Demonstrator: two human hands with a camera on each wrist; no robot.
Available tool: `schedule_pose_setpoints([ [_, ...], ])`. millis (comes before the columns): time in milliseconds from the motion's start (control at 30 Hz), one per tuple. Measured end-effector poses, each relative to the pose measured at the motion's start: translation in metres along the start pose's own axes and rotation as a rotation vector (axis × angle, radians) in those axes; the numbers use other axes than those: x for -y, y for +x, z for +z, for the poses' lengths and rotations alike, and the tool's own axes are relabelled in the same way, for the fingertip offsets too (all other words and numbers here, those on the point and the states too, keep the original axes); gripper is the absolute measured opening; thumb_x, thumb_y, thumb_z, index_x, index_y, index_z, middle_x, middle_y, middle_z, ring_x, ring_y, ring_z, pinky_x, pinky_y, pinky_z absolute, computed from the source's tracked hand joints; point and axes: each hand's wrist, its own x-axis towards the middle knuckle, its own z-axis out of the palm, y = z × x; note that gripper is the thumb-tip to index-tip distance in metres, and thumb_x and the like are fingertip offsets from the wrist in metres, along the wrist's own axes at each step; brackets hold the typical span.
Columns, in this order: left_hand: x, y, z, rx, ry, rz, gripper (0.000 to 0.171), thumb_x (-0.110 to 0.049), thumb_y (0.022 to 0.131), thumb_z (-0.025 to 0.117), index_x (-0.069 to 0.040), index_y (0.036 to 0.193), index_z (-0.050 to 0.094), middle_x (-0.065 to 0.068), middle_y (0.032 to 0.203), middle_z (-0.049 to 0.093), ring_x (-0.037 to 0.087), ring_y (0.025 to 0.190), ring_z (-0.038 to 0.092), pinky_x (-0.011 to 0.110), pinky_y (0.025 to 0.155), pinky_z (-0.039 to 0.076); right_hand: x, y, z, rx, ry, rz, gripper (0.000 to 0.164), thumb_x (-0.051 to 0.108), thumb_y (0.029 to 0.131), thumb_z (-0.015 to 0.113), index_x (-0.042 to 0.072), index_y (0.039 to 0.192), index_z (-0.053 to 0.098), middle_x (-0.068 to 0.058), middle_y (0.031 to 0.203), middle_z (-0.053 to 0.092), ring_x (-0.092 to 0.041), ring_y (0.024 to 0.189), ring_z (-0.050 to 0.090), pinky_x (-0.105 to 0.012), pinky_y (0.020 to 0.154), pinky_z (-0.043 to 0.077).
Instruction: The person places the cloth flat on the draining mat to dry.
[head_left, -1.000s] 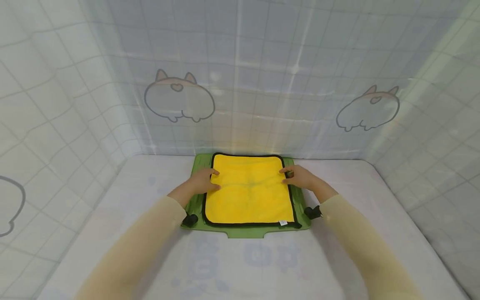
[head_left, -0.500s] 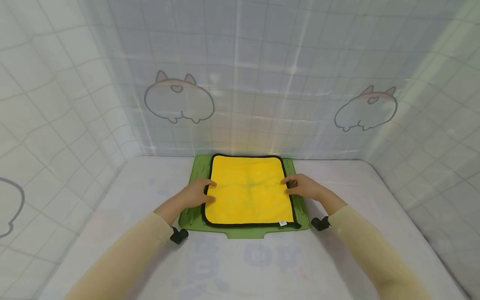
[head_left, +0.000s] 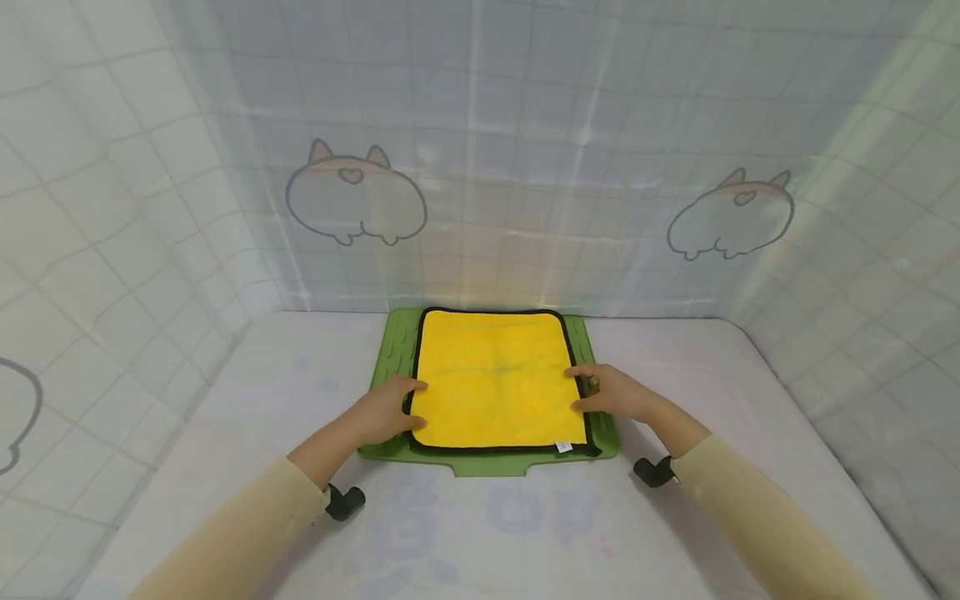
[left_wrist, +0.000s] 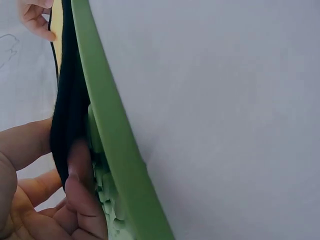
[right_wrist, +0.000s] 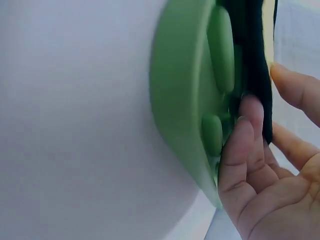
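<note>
A square yellow towel [head_left: 495, 383] with a black border lies flat over a green ribbed mat [head_left: 386, 358]. My left hand [head_left: 384, 410] pinches the towel's left edge near the front, thumb and index finger on the yellow side. In the left wrist view, its other fingers [left_wrist: 82, 200] reach under the towel's dark underside [left_wrist: 70, 115], close over the mat's ridges. The right edge is pinched by my right hand [head_left: 613, 392] in the same way. Below that edge, fingers [right_wrist: 237, 145] show in the right wrist view between towel and mat.
The mat's far edge is close to a back wall [head_left: 510, 208] covered in gridded sheeting with cartoon drawings. Similar walls rise at left [head_left: 97, 250] and right [head_left: 862, 225]. A pale patterned cloth [head_left: 510, 533] covers the table.
Both hands have slid along the towel's side edges towards the front, the left one further and slightly outward. The towel and the mat have stayed in place.
</note>
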Motion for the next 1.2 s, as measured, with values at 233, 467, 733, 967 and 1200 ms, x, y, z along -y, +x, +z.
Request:
schedule_pose_setpoints([
  [233, -0.002, -0.007, 0.002, -0.004, 0.007, -0.003, 0.074, -0.026, 0.088, 0.079, -0.003, 0.149, 0.044, 0.024, 0.155, 0.035, 0.043, 0.138, 0.040, 0.058, 0.107, 0.040, 0.004, -0.005, 0.011, 0.001, -0.080, 0.005, 0.079, 0.019, 0.087, 0.080, 0.000, 0.152, 0.039, -0.025, 0.155, 0.036, -0.044, 0.141, 0.034, -0.058, 0.109, 0.038],
  [467, -0.003, -0.011, 0.003, 0.013, 0.004, -0.008, 0.078, -0.025, 0.086, 0.081, -0.001, 0.150, 0.043, 0.023, 0.153, 0.039, 0.043, 0.139, 0.039, 0.058, 0.108, 0.038, 0.005, -0.008, 0.011, 0.034, -0.135, 0.017, 0.082, 0.017, 0.085, 0.082, -0.003, 0.151, 0.038, -0.026, 0.155, 0.036, -0.046, 0.143, 0.031, -0.060, 0.112, 0.032],
  [733, -0.002, -0.014, 0.004, 0.022, 0.025, -0.001, 0.079, -0.024, 0.085, 0.082, 0.002, 0.149, 0.043, 0.026, 0.153, 0.037, 0.045, 0.140, 0.036, 0.059, 0.111, 0.034, 0.010, -0.010, 0.010, 0.058, -0.175, 0.057, 0.085, 0.018, 0.083, 0.084, 0.000, 0.152, 0.038, -0.025, 0.155, 0.036, -0.045, 0.142, 0.033, -0.060, 0.112, 0.032],
  [967, -0.001, -0.018, 0.001, 0.039, 0.035, 0.000, 0.082, -0.026, 0.085, 0.082, 0.000, 0.151, 0.041, 0.027, 0.157, 0.031, 0.046, 0.142, 0.034, 0.061, 0.111, 0.033, 0.011, -0.011, 0.009, 0.073, -0.243, 0.076, 0.086, 0.020, 0.080, 0.086, 0.006, 0.152, 0.041, -0.024, 0.145, 0.045, -0.039, 0.127, 0.049, -0.054, 0.100, 0.047],
  [1200, -0.004, -0.018, -0.007, -0.006, 0.111, 0.018, 0.076, -0.031, 0.087, 0.080, -0.004, 0.149, 0.045, 0.024, 0.155, 0.037, 0.043, 0.134, 0.044, 0.059, 0.107, 0.039, 0.022, -0.011, 0.001, 0.036, -0.322, 0.064, 0.067, 0.029, 0.090, 0.077, 0.004, 0.146, 0.049, -0.017, 0.117, 0.054, -0.026, 0.095, 0.054, -0.040, 0.077, 0.051],
])
